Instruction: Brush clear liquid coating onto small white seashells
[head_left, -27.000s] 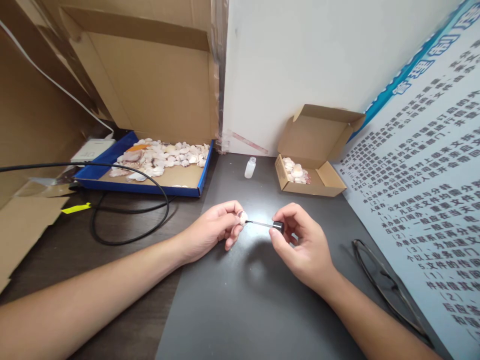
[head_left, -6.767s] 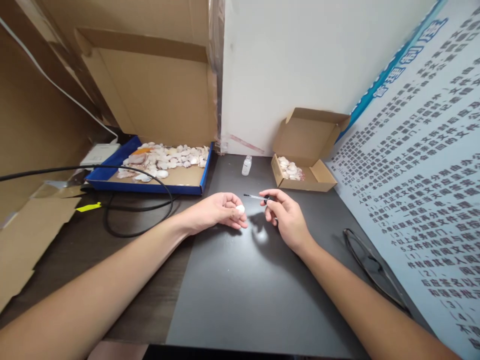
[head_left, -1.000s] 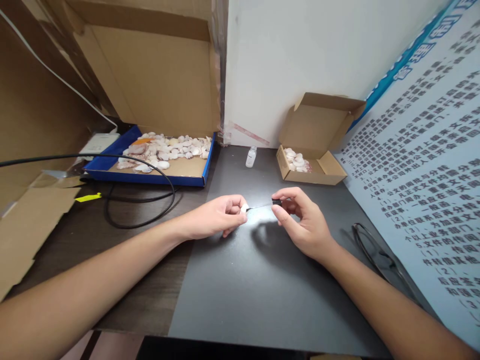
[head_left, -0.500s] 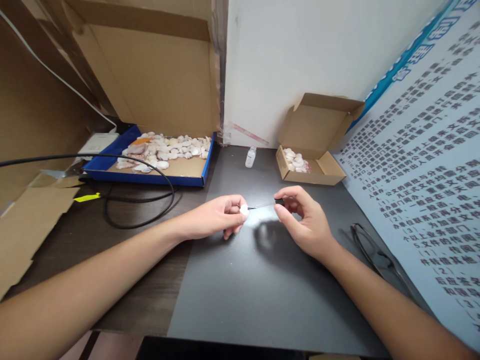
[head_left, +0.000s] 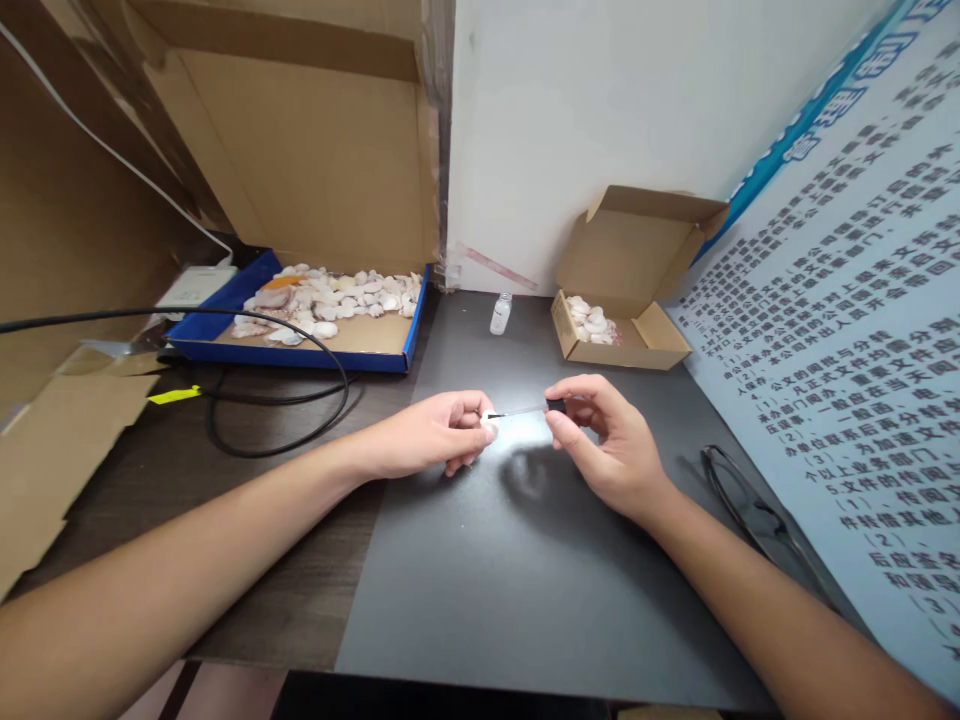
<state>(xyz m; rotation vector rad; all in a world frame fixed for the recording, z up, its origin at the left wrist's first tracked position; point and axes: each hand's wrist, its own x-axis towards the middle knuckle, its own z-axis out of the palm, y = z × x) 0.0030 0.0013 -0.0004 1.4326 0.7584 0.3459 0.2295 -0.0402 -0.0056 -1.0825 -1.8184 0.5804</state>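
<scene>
The left hand (head_left: 424, 435) pinches a small white shell (head_left: 490, 429) between the thumb and the bent fingers, near the middle of the table (head_left: 525, 580). The right hand (head_left: 611, 445), at three o'clock from the shell, holds a thin brush (head_left: 521, 411) by its black cap (head_left: 556, 406). The dark tip of the brush lies over the shell face; if it presses there, I cannot tell.

The shell should be very light and stiff, but probably brittle at its thin edge, so a gentle hold by the rim seems best, with the face left free. If its surface becomes wet, it may slip from the fingertips. The brush also looks light. Its slender stem may bend, therefore the cap is the right place for holding.

At twelve o'clock from the shell stands a small bottle (head_left: 501, 316) without cap; it could tip easily, and one should take it around the body. More shells lie in the blue-sided box (head_left: 300, 356) at ten o'clock and in the small carton (head_left: 664, 342) at two o'clock.
</scene>
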